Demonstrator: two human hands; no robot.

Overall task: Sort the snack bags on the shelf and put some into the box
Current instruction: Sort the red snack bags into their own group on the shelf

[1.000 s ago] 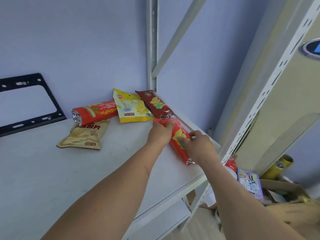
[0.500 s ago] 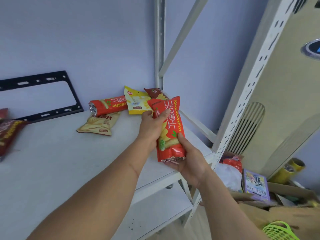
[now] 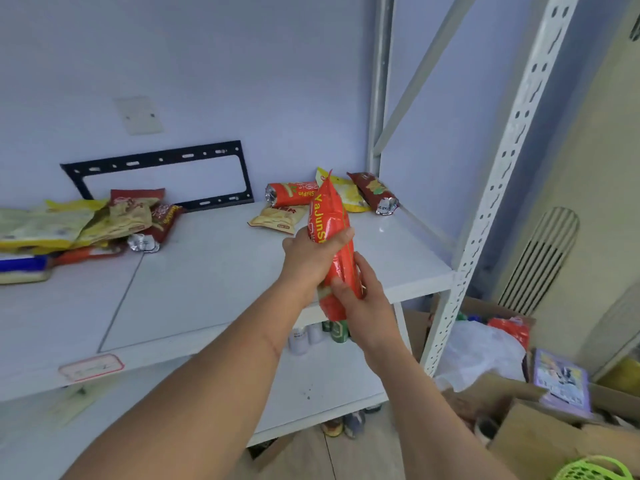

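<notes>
Red snack bag [image 3: 332, 251] upright in air, above shelf [image 3: 214, 271] front edge. Left hand [image 3: 311, 258] wraps middle; right hand [image 3: 360, 299] pinches lower end. Slick film, puffed: squeeze could crush contents, loose grip could let it slide out. Cardboard box [image 3: 519, 441] low, right of right hand, cluttered: bag may catch on flap.

Bright, even light; warped, blurred edges
</notes>
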